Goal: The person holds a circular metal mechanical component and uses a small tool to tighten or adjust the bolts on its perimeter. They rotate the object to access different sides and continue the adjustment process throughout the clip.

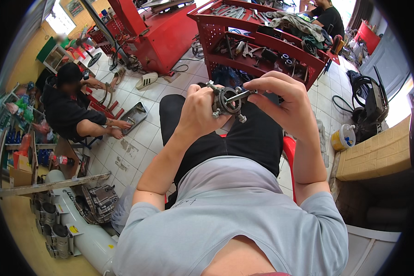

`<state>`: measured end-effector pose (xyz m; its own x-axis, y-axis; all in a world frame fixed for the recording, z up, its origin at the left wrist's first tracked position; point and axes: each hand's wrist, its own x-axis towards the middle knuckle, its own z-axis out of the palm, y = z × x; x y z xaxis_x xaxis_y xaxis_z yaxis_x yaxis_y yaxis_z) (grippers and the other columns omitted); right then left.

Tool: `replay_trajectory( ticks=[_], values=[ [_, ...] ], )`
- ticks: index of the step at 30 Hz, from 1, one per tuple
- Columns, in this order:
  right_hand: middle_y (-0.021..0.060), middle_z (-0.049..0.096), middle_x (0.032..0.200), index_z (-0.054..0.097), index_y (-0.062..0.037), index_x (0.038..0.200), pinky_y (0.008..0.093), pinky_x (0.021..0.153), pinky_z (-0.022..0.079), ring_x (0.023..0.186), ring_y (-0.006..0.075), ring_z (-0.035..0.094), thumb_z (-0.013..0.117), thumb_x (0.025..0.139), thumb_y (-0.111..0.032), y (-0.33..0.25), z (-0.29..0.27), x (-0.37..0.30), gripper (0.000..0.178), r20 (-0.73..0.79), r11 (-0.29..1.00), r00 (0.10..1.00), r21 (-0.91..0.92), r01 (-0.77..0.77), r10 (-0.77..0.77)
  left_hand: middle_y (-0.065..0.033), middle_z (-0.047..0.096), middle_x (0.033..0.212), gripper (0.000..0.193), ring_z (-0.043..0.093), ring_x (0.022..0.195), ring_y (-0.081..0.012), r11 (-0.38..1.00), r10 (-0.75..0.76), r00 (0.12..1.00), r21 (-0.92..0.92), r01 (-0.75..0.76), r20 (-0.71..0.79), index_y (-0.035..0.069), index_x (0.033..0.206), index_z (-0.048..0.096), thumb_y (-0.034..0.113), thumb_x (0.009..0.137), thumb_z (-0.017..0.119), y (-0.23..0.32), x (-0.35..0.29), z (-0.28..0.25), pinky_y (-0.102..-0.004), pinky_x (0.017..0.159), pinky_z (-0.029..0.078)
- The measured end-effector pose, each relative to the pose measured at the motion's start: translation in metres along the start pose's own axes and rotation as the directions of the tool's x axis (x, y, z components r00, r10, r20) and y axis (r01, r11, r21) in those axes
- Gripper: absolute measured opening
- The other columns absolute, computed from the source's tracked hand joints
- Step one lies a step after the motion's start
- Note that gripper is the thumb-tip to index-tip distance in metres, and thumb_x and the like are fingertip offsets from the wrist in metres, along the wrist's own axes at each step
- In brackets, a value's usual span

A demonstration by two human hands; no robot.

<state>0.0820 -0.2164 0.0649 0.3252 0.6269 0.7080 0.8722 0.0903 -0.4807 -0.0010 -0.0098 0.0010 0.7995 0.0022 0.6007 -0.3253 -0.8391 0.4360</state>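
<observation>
My left hand (195,110) is wrapped round a dark metal ring-shaped part (233,111) with bolts sticking out from its rim, held above my lap. A slim, light-coloured metal rod (238,96) lies across the ring's opening. The thumb and forefinger of my right hand (283,97) pinch the rod's outer end. I cannot tell whether the rod goes into the ring or only rests against it.
Ahead stands a red tool cart (262,43) carrying wrenches and rags. At the left a seated person (69,101) works over a metal tray (135,117). A white bucket (342,138) stands at right, near a black machine (372,99). A white cylinder (85,225) lies lower left.
</observation>
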Motion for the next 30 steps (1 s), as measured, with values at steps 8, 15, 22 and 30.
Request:
replay_trajectory(
  ticks=[8,15,22,30],
  values=[
    [0.0083,0.066,0.087,0.072,-0.0021,0.101,0.0288,0.064,0.053,0.073,0.019,0.066,0.069,0.078,0.005,-0.0031,0.0018,-0.0025,0.024,-0.015,1.0,1.0,0.019,0.005,-0.005,-0.0084,0.07,0.085,0.034,0.057,0.075,-0.0286,1.0,-0.006,1.0,0.005,0.005,0.022,0.006,0.095,0.069,0.016,0.063,0.075,0.0037,0.001,-0.0033,-0.0363,0.083,0.042],
    [0.0083,0.067,0.088,0.071,-0.0023,0.101,0.0287,0.065,0.053,0.075,0.0198,0.066,0.068,0.077,0.005,-0.0056,-0.0016,-0.0008,0.025,-0.043,0.999,0.998,-0.003,0.048,-0.049,-0.0078,0.07,0.086,0.031,0.059,0.075,-0.0286,1.0,-0.003,1.0,-0.004,0.003,0.018,0.007,0.093,0.069,0.015,0.064,0.074,0.002,0.001,-0.0027,-0.0355,0.084,0.041],
    [0.0091,0.068,0.09,0.069,-0.0021,0.103,0.0305,0.069,0.054,0.079,0.0209,0.068,0.068,0.077,0.005,-0.0026,0.0,-0.0018,0.027,-0.016,1.0,1.0,-0.002,0.001,-0.001,-0.0076,0.07,0.085,0.029,0.061,0.076,-0.0278,1.0,0.01,1.0,-0.015,-0.009,0.026,0.007,0.092,0.069,0.016,0.064,0.073,0.0008,0.0009,-0.0018,-0.0357,0.084,0.041],
    [0.0098,0.068,0.091,0.069,-0.0024,0.102,0.0306,0.07,0.054,0.08,0.0226,0.068,0.067,0.078,0.006,0.0018,0.0002,-0.0016,0.026,-0.007,0.999,0.999,0.014,0.043,-0.043,-0.0081,0.069,0.084,0.03,0.058,0.074,-0.0288,1.0,0.029,1.0,0.004,-0.029,-0.005,0.007,0.092,0.069,0.017,0.065,0.076,0.0015,0.0011,-0.0019,-0.0366,0.082,0.043]
  ],
)
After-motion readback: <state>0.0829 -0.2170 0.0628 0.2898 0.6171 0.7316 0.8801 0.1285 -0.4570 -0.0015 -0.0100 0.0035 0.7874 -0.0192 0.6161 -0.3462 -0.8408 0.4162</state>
